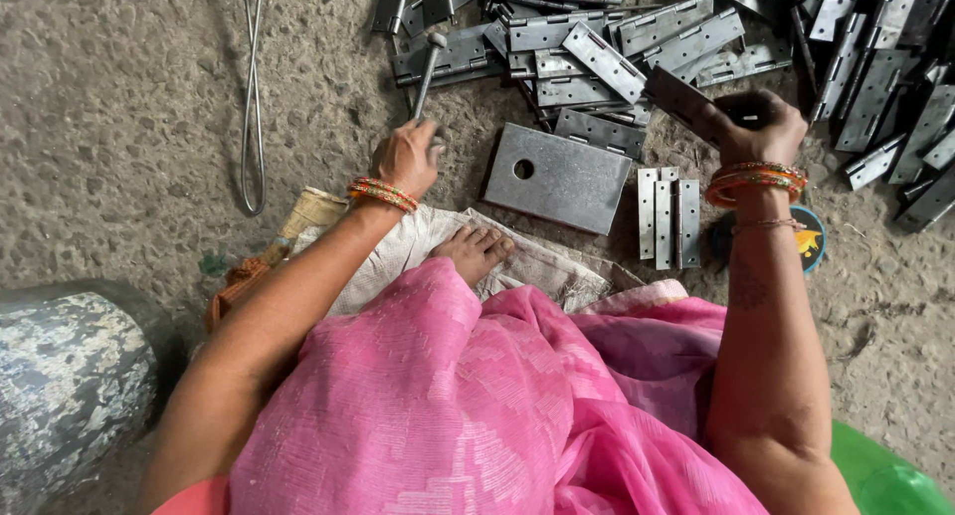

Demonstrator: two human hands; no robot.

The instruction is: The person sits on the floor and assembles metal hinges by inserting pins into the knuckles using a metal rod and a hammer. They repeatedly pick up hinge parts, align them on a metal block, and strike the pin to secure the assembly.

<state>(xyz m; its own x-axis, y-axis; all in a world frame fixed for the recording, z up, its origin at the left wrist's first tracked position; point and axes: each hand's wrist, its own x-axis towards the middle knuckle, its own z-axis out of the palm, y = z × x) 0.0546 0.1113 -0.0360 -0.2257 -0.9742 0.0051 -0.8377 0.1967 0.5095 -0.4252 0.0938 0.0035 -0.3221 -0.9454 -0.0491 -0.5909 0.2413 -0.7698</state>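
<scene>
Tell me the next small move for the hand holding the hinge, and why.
Probably bring the hinge in the right hand down onto the steel plate. The plate with its hole lies bare just left of that hand, and the left hand already grips the hammer, its head resting by the hinge pile.

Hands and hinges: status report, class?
Left hand grips hammer. Right hand holds a hinge leaf. Steel plate lies bare between; hinge pile beyond.
</scene>
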